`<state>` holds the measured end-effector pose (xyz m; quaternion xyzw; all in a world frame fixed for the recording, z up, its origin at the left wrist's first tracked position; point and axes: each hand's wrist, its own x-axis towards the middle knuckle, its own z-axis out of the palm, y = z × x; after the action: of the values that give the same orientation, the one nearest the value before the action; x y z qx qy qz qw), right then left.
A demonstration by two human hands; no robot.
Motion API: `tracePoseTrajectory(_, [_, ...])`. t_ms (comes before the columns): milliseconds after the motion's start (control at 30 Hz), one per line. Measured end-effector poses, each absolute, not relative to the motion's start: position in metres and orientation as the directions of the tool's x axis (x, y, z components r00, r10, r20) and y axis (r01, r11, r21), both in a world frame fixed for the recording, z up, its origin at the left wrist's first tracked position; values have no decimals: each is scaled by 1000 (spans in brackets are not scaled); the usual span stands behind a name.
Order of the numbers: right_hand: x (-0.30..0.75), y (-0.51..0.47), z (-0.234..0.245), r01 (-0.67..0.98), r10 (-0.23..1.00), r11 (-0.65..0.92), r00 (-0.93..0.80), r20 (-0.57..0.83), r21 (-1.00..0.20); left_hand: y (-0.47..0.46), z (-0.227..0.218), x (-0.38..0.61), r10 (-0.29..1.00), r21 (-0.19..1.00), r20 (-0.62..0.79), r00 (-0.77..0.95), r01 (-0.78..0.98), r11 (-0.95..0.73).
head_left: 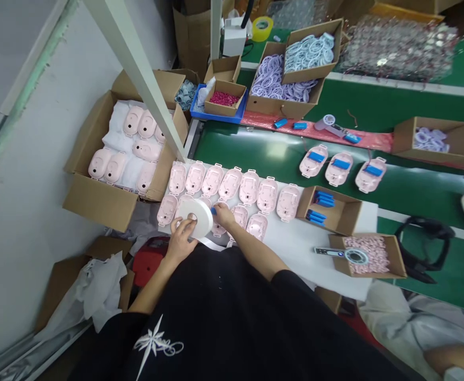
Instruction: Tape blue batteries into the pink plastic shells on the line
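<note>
While the left hand (181,239) closes its grip around the lower rim of a white tape roll (195,214), the roll stands tilted on edge at the near left of the white bench (295,244), just over the front row of pink shells (232,186). The right hand (224,215) sits touching the roll's right side. Its grip is pressed together on what looks like a small blue piece (213,210), though the fingertips are too small to tell exactly.

The roll looks light and fairly stiff as a wound disc, with a hollow core and a loose end that would be soft and sticky. Holding it by the outer rim or through the core should be steadier than holding it by the flat faces. The shells lie open side up in two rows; they seem to be thin, hard plastic, easy to nudge out of line.

Left of the bench, a cardboard box (97,198) holds more pink housings on white wrap. To the right stand a box of blue cells (327,207) and a box of small pink parts (371,255).
</note>
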<state>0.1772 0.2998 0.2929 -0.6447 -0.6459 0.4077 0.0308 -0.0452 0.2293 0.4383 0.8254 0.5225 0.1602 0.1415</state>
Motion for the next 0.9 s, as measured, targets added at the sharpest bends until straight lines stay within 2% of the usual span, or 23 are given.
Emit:
tracePoseTrajectory(100, [189,293,305,609,910,-307,-38,-413,-732,223,445,-42,902,384,128,413,818,-429])
tracePoseTrajectory(167, [202,283,324,314,918,-395,89,-387,-864,220,450,-39,883,372,130,450,804,-464])
tracePoseTrajectory(233, [216,270,351,-29,916,-380,129,-380,-925,218,454,-35,856,361,108,505,783,-507])
tracePoseTrajectory(300, [229,257,383,-243,930,-317,111,-351,-917,218,456,-32,827,353,68,558,762,-543])
tracePoseTrajectory(367, [238,246,413,-285,942,-273,115,-315,-919,221,456,-28,804,343,44,593,747,-570])
tracePoseTrajectory(433, [242,236,435,-237,949,-242,142,-280,-941,224,456,-24,781,339,53,622,725,-600])
tracePoseTrajectory(567, [239,221,445,-169,961,-211,145,-236,-963,234,456,-19,734,350,46,677,678,-647])
tracePoseTrajectory(667, [242,216,430,-241,949,-260,116,-294,-935,246,460,-21,691,355,-48,721,659,-663])
tracePoseTrajectory(800, [252,213,405,-358,886,-437,-16,-463,-825,271,469,-11,574,347,-154,804,588,-731])
tracePoseTrajectory(833, [253,213,400,-386,873,-455,-17,-487,-802,277,471,-4,541,351,-162,825,561,-750])
tracePoseTrajectory(900, [254,212,390,-468,862,-401,98,-497,-788,286,474,15,503,364,-146,852,519,-773])
